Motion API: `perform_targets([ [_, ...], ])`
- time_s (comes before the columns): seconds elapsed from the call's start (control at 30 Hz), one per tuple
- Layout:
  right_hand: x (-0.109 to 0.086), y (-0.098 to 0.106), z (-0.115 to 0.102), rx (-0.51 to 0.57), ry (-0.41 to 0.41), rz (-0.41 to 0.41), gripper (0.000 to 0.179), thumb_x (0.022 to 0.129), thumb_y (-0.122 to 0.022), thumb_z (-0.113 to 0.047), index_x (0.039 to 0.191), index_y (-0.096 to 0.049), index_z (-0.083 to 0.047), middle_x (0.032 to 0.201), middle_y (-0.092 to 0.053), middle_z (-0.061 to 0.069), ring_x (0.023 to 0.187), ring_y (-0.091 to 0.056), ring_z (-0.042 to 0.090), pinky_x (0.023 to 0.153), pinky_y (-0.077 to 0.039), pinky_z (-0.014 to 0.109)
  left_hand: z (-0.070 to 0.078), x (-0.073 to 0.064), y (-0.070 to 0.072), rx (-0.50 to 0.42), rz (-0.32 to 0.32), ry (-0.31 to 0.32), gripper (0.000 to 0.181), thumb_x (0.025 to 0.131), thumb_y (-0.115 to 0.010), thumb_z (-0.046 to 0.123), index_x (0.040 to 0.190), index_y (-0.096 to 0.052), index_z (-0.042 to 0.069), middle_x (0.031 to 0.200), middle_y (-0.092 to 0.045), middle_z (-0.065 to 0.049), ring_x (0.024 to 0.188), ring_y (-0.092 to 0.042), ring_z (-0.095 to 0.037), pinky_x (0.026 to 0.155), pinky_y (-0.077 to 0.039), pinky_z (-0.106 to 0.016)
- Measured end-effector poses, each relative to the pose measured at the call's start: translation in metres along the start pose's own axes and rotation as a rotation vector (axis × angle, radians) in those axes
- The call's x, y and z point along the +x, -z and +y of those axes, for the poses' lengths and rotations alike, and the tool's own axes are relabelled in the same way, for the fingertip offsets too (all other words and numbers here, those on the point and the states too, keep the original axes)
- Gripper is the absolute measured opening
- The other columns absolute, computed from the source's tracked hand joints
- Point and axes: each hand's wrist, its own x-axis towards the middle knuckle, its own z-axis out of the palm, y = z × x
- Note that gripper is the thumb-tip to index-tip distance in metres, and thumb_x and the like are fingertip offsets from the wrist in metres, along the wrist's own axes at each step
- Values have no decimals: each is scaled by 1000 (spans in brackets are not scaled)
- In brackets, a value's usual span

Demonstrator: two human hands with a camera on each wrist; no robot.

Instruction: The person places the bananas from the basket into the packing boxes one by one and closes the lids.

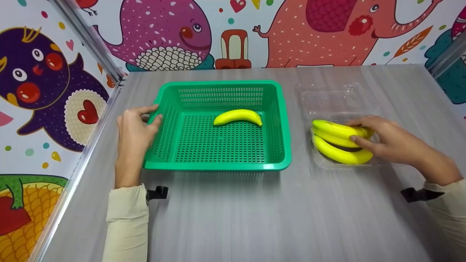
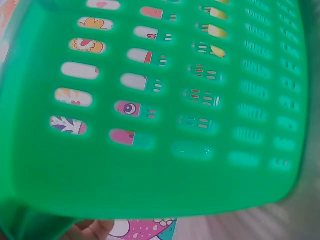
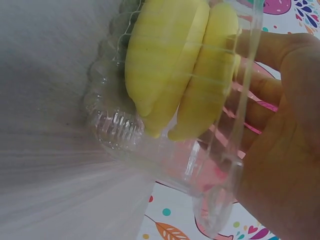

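Left hand point(image 1: 134, 129) pinches green plastic basket point(image 1: 218, 166); right hand point(image 1: 387, 140) pinches curved yellow bananas point(image 1: 333, 131), clear plastic box point(image 1: 329, 103) beneath. Best squeeze lightly.

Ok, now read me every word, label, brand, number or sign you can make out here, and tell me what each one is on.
There is no readable text in any view.
Green rectangular slotted plastic basket: no lettering visible.
Clear plastic container: no label visible.
Yellow curved bananas: no stickers or numbers visible.
Colourful cartoon-printed back wall: pictures only, no words visible.
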Motion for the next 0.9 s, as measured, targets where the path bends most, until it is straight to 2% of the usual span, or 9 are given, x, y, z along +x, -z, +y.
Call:
perform_targets([
  [0.13,2,3,-1,-3,-14,-12,43,101,-79,-25,141,-70,-14,136,-72,6,115,-61,21,93,-35,-2,1,0,0,-1,0,-1,35,102,-76,19,137,-77,14,141,-72,-19,117,-76,-36,74,-52,-31],
  [0.17,2,4,-2,-6,-22,-14,44,101,-79,-27,142,-70,-14,137,-72,7,118,-62,23,94,-37,0,1,1,0,-1,-2,1,36,102,-76,19,137,-76,14,142,-72,-19,117,-76,-36,75,-52,-32],
  [0.2,3,5,-3,-6,-27,-18,45,101,-79,-29,143,-69,-13,139,-71,9,121,-63,27,98,-44,5,1,1,0,-2,-4,3,36,102,-76,19,138,-76,14,142,-72,-19,118,-76,-36,76,-53,-32],
  [0.27,6,6,-6,-4,-34,-23,49,102,-78,-31,145,-67,-12,143,-69,13,128,-62,34,108,-55,26,1,1,0,-4,-8,8,36,102,-76,19,138,-76,13,143,-72,-19,118,-75,-36,76,-53,-32],
  [0.3,7,7,-9,-1,-36,-24,49,102,-77,-32,146,-67,-12,145,-68,13,132,-61,36,111,-57,39,1,1,0,-6,-11,10,36,102,-76,19,138,-76,13,142,-72,-19,118,-75,-36,76,-52,-32],
  [0.37,12,7,-14,6,-29,-23,50,102,-76,-32,147,-66,-11,148,-67,15,138,-58,39,111,-53,64,1,1,1,-5,-10,12,36,102,-76,19,137,-77,14,142,-72,-18,118,-75,-36,76,-52,-31],
  [0.4,14,7,-17,13,-21,-22,50,103,-76,-31,148,-65,-11,149,-66,15,139,-57,40,109,-49,72,1,1,1,-5,-9,12,35,102,-76,19,137,-77,14,142,-72,-18,118,-76,-36,76,-52,-32],
  [0.63,35,4,-42,9,99,35,47,102,-76,-21,147,-65,-17,147,-68,9,139,-60,35,109,-52,68,-1,0,0,-16,7,0,35,102,-76,17,136,-77,12,141,-73,-19,117,-76,-38,86,-60,-47],
  [0.9,62,-3,-68,-16,321,108,44,100,-77,-16,143,-67,-11,141,-72,9,131,-68,31,103,-59,59,1,-1,0,-20,-11,20,36,102,-75,17,138,-76,12,144,-71,-18,120,-74,-37,90,-61,-49],
])
